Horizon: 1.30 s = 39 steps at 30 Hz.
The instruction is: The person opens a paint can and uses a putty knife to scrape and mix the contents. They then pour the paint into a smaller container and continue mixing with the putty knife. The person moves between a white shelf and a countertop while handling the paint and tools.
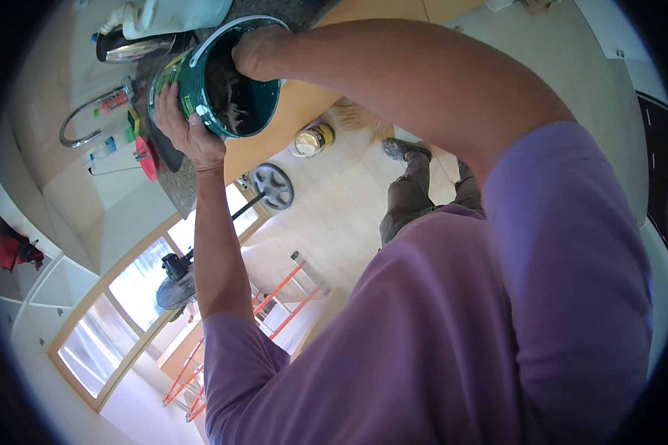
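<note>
A green bucket (260, 100) with a pale rim handle is tilted at the edge of the dark speckled counter, its mouth facing me. Inside are dark, wet-looking contents with pale streaks. My left hand (189, 133) grips the bucket's outer wall, fingers spread along the side and thumb near the rim. My right hand (256, 53) reaches over the rim into the bucket, its fingers curled. What those fingers hold, if anything, is hidden.
On the counter (172, 189) are a curved tap (78, 141), a kettle (137, 48) and a red round object (145, 159). A yellow-and-black can (313, 141), broom bristles (360, 119) and a fan (177, 285) stand beyond. An orange ladder (282, 297) is at lower left.
</note>
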Tool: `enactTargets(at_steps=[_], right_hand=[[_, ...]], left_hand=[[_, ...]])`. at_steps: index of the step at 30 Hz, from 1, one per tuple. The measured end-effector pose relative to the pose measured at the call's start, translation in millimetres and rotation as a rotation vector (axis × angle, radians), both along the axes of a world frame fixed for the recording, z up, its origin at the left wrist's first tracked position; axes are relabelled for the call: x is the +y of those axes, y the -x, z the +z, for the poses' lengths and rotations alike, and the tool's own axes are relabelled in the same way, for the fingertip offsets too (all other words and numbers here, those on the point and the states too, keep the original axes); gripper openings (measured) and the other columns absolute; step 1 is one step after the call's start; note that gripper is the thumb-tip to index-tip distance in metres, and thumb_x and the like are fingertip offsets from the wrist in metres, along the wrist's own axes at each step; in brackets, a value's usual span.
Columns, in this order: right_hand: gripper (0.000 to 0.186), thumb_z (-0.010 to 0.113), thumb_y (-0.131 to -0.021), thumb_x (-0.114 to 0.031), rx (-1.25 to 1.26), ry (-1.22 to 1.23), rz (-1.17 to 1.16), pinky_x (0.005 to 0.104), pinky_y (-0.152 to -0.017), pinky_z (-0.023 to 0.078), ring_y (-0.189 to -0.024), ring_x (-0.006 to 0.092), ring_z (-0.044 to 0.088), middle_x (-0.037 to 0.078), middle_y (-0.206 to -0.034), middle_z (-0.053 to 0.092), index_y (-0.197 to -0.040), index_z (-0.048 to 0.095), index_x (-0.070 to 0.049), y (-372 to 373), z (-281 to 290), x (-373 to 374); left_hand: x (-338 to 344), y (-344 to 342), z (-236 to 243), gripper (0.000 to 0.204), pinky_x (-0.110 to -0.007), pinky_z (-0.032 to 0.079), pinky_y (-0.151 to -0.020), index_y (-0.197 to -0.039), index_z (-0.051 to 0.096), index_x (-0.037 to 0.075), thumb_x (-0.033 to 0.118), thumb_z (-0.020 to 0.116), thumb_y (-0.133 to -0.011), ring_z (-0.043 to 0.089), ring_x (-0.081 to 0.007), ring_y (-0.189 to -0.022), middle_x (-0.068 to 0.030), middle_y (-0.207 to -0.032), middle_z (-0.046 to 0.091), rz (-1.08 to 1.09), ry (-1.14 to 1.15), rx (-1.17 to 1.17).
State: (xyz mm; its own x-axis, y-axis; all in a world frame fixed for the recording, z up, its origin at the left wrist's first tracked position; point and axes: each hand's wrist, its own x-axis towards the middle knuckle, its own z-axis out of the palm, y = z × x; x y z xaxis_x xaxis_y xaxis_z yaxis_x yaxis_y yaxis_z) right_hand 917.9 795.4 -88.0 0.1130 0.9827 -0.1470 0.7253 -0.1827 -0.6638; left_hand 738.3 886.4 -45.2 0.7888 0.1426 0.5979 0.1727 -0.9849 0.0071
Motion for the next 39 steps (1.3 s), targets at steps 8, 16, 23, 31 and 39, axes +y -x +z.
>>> enactTargets(at_steps=[8,16,23,31,39], right_hand=[[0.030,0.068,-0.086,-0.012,-0.431,0.164,0.686,0.0468,-0.079,0.061,-0.091,0.0357,0.076,0.020,-0.096,0.077,-0.110,0.077,0.004,27,-7,39],[0.020,0.065,-0.091,-0.012,0.058,0.090,0.232,0.0487,-0.063,0.060,-0.075,0.0322,0.075,0.021,-0.081,0.074,-0.100,0.074,0.004,21,-48,-14],[0.025,0.052,-0.108,-0.025,1.552,0.496,-0.166,0.0292,-0.046,0.038,-0.051,0.0133,0.044,0.005,-0.070,0.052,-0.095,0.058,-0.005,63,-16,-45],[0.026,0.058,-0.096,-0.016,0.356,0.079,0.162,0.0455,-0.058,0.057,-0.072,0.0324,0.073,0.023,-0.087,0.073,-0.094,0.073,0.005,3,-3,-36],[0.024,0.059,-0.099,-0.016,0.435,-0.179,-0.354,0.0482,-0.082,0.058,-0.091,0.0384,0.074,0.022,-0.096,0.074,-0.110,0.073,0.000,22,-75,-82]], left_hand=[[4,-13,-1,0.062,-0.054,0.030,-0.117,-0.136,0.059,-0.006,0.040,0.037,-0.100,0.048,-0.0460,-0.133,-0.0269,-0.138,0.058,-0.011,-0.014,-0.018],[1,7,-8,0.060,-0.054,0.030,-0.116,-0.136,0.058,-0.005,0.036,0.037,-0.099,0.048,-0.0458,-0.133,-0.0260,-0.139,0.058,-0.001,0.003,-0.025],[1,-14,4,0.057,-0.054,0.032,-0.116,-0.133,0.060,-0.007,0.033,0.034,-0.102,0.052,-0.0469,-0.130,-0.0245,-0.133,0.063,-0.065,-0.017,-0.030],[-5,7,4,0.067,-0.050,0.030,-0.118,-0.137,0.052,-0.007,0.048,0.037,-0.102,0.048,-0.0405,-0.134,-0.0249,-0.140,0.053,-0.014,0.296,0.050],[-55,-37,79,0.042,-0.040,0.054,-0.086,-0.130,0.069,0.006,0.031,0.070,-0.096,0.066,-0.0259,-0.107,-0.0143,-0.120,0.068,0.158,0.066,0.411]])
